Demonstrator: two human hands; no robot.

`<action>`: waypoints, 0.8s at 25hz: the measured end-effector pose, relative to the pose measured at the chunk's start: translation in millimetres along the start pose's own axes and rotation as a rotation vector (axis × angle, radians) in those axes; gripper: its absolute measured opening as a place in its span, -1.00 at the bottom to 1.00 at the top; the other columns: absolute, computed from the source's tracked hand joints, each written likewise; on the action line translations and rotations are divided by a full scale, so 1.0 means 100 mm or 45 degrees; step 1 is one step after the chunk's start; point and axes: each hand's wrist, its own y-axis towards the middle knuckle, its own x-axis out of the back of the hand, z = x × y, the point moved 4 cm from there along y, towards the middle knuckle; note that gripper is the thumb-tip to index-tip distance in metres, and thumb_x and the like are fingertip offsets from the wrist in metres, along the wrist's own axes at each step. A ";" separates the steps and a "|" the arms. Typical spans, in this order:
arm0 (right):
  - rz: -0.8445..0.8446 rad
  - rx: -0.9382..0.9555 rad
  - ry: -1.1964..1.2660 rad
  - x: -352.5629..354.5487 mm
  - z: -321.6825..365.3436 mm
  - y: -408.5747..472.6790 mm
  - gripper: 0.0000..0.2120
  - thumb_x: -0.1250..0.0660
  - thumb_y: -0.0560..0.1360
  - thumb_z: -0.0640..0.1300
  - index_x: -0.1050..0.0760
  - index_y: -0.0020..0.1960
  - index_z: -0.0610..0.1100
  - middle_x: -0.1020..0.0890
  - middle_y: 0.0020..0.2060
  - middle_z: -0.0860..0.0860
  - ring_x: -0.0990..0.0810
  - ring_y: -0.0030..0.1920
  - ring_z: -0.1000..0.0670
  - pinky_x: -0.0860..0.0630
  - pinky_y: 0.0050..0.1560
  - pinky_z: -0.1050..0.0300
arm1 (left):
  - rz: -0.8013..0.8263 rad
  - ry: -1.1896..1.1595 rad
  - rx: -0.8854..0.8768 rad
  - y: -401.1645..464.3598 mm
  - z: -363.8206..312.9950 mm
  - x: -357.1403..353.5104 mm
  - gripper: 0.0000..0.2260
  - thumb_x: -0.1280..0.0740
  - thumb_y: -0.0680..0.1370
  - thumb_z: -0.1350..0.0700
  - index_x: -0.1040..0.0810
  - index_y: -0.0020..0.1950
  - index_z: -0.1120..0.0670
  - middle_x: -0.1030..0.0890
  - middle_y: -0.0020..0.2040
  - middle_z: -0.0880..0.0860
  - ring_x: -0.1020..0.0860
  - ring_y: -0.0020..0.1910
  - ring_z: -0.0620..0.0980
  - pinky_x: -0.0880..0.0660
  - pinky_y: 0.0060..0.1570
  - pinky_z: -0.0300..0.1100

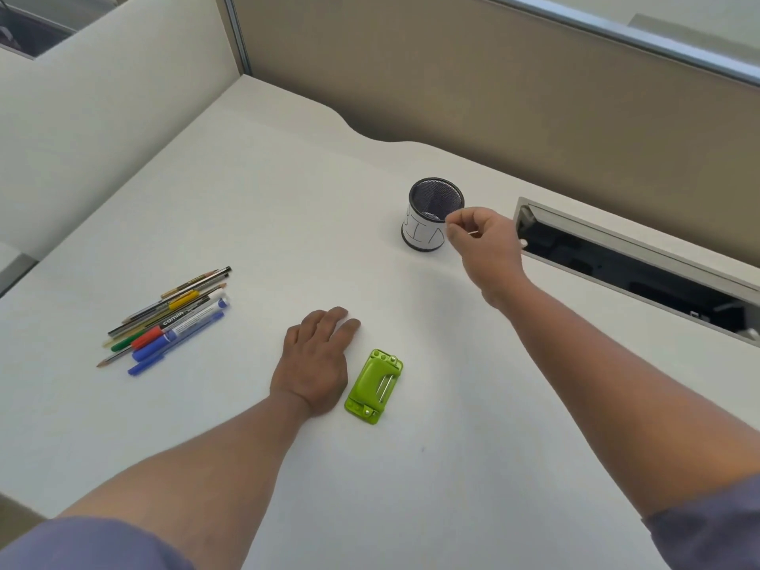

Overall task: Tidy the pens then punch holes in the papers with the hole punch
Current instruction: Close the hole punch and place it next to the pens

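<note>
Nothing looks done: the pens (166, 318) lie far left of the empty cup (432, 216), no papers show, the left hand (314, 364) lies flat and released, and the right hand (483, 240) has its grip pinched by the cup's rim, on what I cannot tell.

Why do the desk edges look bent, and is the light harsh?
Head view: the wide-angle lens bows the white desk and partition edges; light is soft and even, with only faint shadows beside the green plastic hole punch and black mesh pen cup; no glare.

Bright, even overhead light casts soft, faint shadows on the desk (255, 207); wide-angle distortion bends the edges
</note>
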 end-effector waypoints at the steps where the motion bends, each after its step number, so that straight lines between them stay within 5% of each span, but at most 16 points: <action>1: 0.035 -0.013 -0.021 0.01 -0.05 -0.15 -0.88 -0.40 0.51 -0.19 -0.63 -0.11 0.02 -0.61 -0.25 0.13 -0.48 -0.31 0.14 -0.44 -0.26 0.30 | 0.012 0.002 0.009 0.00 0.00 0.00 -0.50 -0.20 0.45 0.19 -0.43 0.40 -0.06 -0.40 0.46 -0.01 -0.29 0.40 0.11 -0.19 0.29 -0.02; 8: 0.572 -0.034 -0.442 -0.03 -0.55 -1.41 -0.87 -0.40 0.49 -0.20 -0.63 -0.10 0.03 -0.60 -0.28 0.23 -0.49 -0.34 0.20 -0.42 -0.27 0.43 | 0.031 0.020 0.027 0.00 -0.02 0.01 -0.48 -0.21 0.49 0.23 -0.39 0.44 -0.07 -0.33 0.50 -0.04 -0.23 0.44 0.08 -0.17 0.33 -0.01; 11: 0.721 -0.066 -0.563 0.00 -0.76 -1.82 -0.87 -0.37 0.51 -0.15 -0.66 -0.01 0.00 -0.60 -0.19 0.21 -0.55 -0.23 0.17 -0.48 -0.14 0.32 | 0.003 0.013 0.018 -0.01 -0.03 0.02 -0.48 -0.23 0.47 0.25 -0.41 0.42 -0.06 -0.36 0.48 -0.03 -0.25 0.42 0.09 -0.19 0.31 0.00; 16: 0.857 0.063 -0.836 0.01 -0.91 -2.16 -0.85 -0.29 0.44 -0.11 -0.54 -0.14 -0.19 -0.59 -0.17 -0.06 -0.55 -0.15 -0.07 -0.56 -0.05 -0.05 | -0.014 -0.004 0.002 -0.02 -0.03 0.02 -0.49 -0.16 0.45 0.22 -0.43 0.40 -0.04 -0.37 0.46 -0.01 -0.27 0.40 0.11 -0.22 0.29 0.03; 20: 0.765 0.110 -0.862 -0.02 -0.97 -2.28 -0.78 -0.32 0.50 -0.05 -0.57 -0.07 -0.23 -0.59 -0.17 -0.07 -0.54 -0.12 -0.07 -0.53 -0.06 -0.03 | -0.020 -0.006 -0.007 -0.02 -0.03 0.02 -0.48 -0.16 0.44 0.22 -0.42 0.39 -0.04 -0.37 0.45 -0.01 -0.27 0.39 0.11 -0.24 0.28 0.05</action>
